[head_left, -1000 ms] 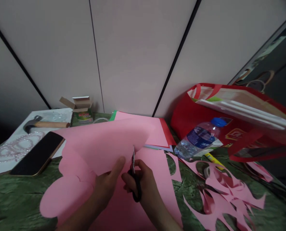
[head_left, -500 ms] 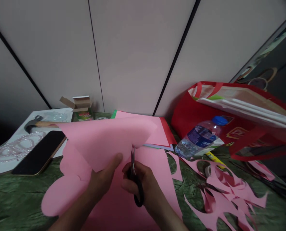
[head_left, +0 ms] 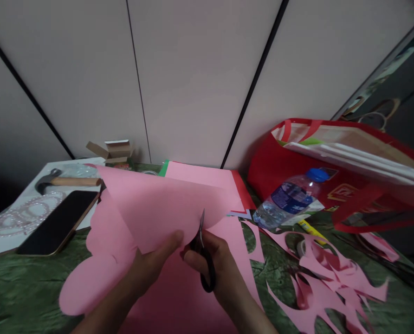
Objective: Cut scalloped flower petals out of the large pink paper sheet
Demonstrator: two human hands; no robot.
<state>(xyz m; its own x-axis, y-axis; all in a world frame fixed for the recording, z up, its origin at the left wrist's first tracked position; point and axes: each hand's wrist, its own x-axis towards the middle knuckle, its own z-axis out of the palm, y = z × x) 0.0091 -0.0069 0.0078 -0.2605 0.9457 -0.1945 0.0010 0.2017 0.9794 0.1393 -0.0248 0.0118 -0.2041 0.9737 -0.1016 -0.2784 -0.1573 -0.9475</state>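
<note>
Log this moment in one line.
Left hand: holds pink paper sheet | Right hand: holds black-handled metal scissors, blades at sheet | Right side: pink paper scraps

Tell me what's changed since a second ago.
The right hand and its scissors have shifted slightly right; the far-left corner of the pink sheet in the left hand has moved up and rightward. Neither hand let go; the bottle and paper scraps stayed put.

"What's in the left hand (head_left: 154, 262)?"
"A pink sheet (head_left: 151, 204)."
"And the right hand (head_left: 223, 257)?"
"Scissors (head_left: 211, 266), one blade over the sheet."
"Left of the sheet?"
"Phone (head_left: 59, 222), hammer (head_left: 75, 181), beads (head_left: 22, 213)."
"Right of the sheet?"
"Bottle (head_left: 287, 197), bag (head_left: 271, 164), paper scraps (head_left: 316, 268)."
</note>
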